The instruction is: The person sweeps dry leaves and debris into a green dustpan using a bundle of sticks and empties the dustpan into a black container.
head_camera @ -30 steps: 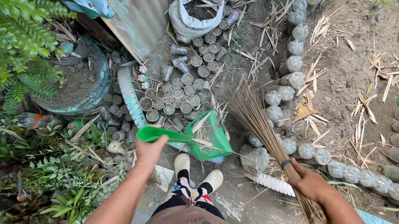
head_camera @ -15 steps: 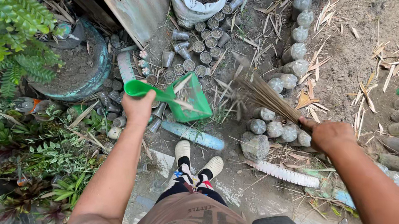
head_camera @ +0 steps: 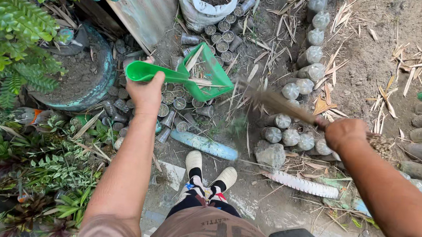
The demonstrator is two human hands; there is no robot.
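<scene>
My left hand grips the handle of a green plastic dustpan, held above the ground with dry leaves lying in its scoop. My right hand grips a stick broom of thin dry stalks; the bristle end is blurred and points left toward the dustpan's mouth. My feet in pale shoes stand on wet ground just below the dustpan.
A white sack of soil stands at the top. Rows of bottles stuck upside down in the soil edge a dirt bed with dry leaves. A round planter and ferns crowd the left; corrugated sheet leans above.
Both hands have risen away from my body. The dustpan has moved up and right, and the broom has swung from pointing downward to lying nearly level toward the dustpan.
</scene>
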